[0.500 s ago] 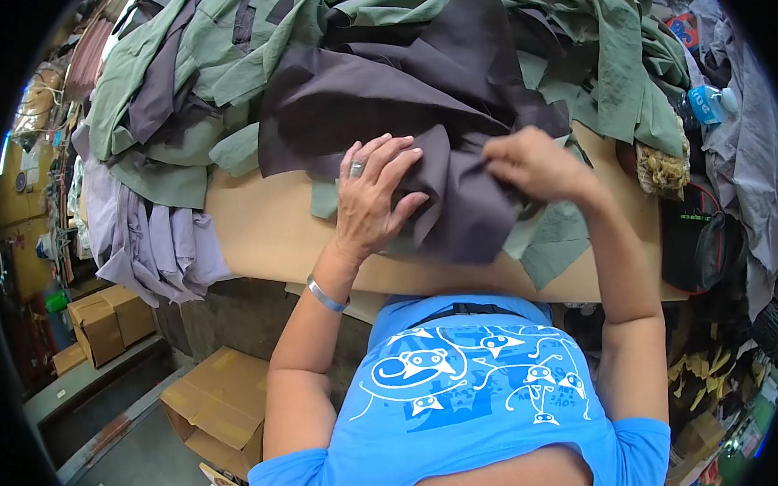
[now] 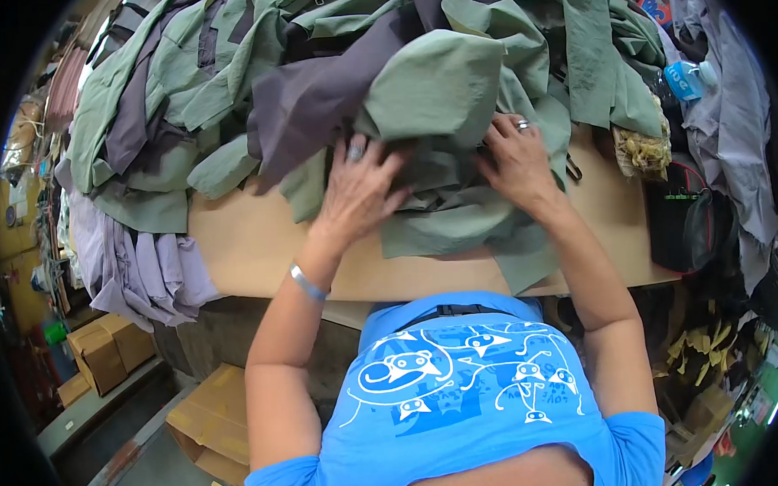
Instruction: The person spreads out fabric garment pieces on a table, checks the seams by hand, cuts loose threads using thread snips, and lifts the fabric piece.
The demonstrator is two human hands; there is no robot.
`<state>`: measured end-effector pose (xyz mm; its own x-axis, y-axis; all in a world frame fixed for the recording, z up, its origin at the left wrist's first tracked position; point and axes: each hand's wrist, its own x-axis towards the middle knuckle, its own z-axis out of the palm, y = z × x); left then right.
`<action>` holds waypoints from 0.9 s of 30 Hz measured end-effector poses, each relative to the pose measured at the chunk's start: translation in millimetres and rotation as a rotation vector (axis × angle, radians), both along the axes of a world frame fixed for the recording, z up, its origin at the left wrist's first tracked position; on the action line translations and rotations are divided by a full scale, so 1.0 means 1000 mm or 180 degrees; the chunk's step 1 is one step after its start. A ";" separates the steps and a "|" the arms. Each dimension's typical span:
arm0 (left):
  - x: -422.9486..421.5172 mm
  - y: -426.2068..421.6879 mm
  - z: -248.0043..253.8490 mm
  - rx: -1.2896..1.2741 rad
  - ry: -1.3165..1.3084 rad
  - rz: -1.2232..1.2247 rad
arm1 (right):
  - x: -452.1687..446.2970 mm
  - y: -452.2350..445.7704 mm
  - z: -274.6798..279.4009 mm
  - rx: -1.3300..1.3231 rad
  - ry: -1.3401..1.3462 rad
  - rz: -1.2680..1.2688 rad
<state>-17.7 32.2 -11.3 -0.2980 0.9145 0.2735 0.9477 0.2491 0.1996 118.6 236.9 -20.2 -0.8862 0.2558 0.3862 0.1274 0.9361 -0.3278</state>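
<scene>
A sheet of green fabric (image 2: 438, 80) stands lifted in a fold at the middle of the worktable (image 2: 321, 276). My left hand (image 2: 358, 182) is at the fold's lower left, fingers curled into the cloth and their tips partly hidden. On the other side, my right hand (image 2: 522, 163) grips the green material at its right edge, with a ring showing on one finger. Dark purple-grey fabric (image 2: 301, 108) lies bunched behind and left of the fold, slightly blurred. More green cloth (image 2: 445, 227) lies crumpled on the table below my hands.
A heap of green garments (image 2: 175, 105) spreads over the back of the table. Pale lilac cloth (image 2: 151, 271) hangs off the left edge. A bottle with a blue label (image 2: 690, 80) and a black bag (image 2: 688, 221) are at the right. Cardboard boxes (image 2: 210, 416) stand below left.
The dark fabric has moved back and left, uncovering green cloth, which is now raised in a fold. My right hand has opened out from a pinch on the dark fabric and moved onto the green.
</scene>
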 end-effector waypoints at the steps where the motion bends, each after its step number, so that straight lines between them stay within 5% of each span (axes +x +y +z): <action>1: -0.012 0.009 -0.001 0.0068 0.0268 0.0010 | -0.003 -0.003 -0.012 0.0349 -0.0064 -0.0154; 5: -0.091 0.015 -0.001 0.0145 0.1368 0.1470 | -0.006 0.003 -0.027 0.0448 -0.0731 0.0149; 8: -0.126 -0.008 0.005 0.1115 0.0891 0.1779 | 0.006 0.000 0.004 0.0228 -0.0591 0.0480; 11: -0.061 -0.008 0.033 0.2225 0.0064 0.1338 | 0.018 0.003 0.032 -0.0686 -0.0446 0.0483; 12: -0.048 -0.011 0.020 0.2498 0.0092 0.0392 | 0.021 0.005 0.044 -0.0969 -0.0441 0.0448; 13: -0.029 -0.018 0.006 0.2014 -0.0555 0.0036 | 0.024 0.007 0.062 -0.1419 -0.0630 0.0575; 16: 0.012 -0.009 -0.019 0.0744 -0.0782 0.0140 | 0.030 0.014 0.096 -0.2409 -0.0977 0.1030; 23: 0.000 0.002 -0.035 -0.0028 -0.0274 0.0688 | 0.042 0.032 0.093 -0.3171 -0.1023 0.1131; 26: -0.010 -0.006 -0.018 0.0235 -0.0121 0.0946 | 0.046 0.024 0.095 -0.2065 -0.1053 0.0707; 27: -0.012 -0.010 -0.001 0.0615 0.0149 0.0992 | 0.052 0.023 0.090 -0.0659 -0.0271 0.0639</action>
<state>-30.1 22.5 -12.0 -0.5373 0.7120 0.4521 0.8414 0.4892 0.2294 170.4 260.0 69.5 -0.9540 0.1377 0.2664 -0.0184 0.8597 -0.5104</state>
